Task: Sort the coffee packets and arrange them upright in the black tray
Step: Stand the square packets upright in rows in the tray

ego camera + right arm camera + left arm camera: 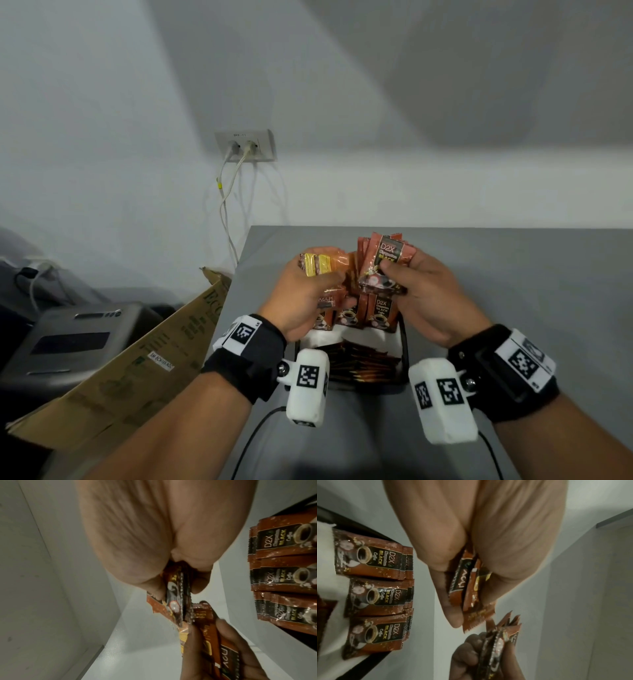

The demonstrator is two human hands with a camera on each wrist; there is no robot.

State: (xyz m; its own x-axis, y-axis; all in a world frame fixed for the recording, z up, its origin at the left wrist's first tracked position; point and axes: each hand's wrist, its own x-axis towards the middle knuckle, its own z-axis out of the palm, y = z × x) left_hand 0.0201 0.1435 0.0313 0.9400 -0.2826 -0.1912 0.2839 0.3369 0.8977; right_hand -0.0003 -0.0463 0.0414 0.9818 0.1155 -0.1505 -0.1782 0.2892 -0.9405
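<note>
Hovering above the black tray [405, 346] on the grey table [513, 274], your left hand [305, 294] curled round a bundle of coffee packets [320, 265] (gold backs showing), while your right hand [428, 291] pinched an upright fan of D2X packets [385, 263]. More packets [358, 313] stood in the tray below.

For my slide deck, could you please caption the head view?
Both hands, left and right, hold coffee packets above a black tray with upright packets.
</note>
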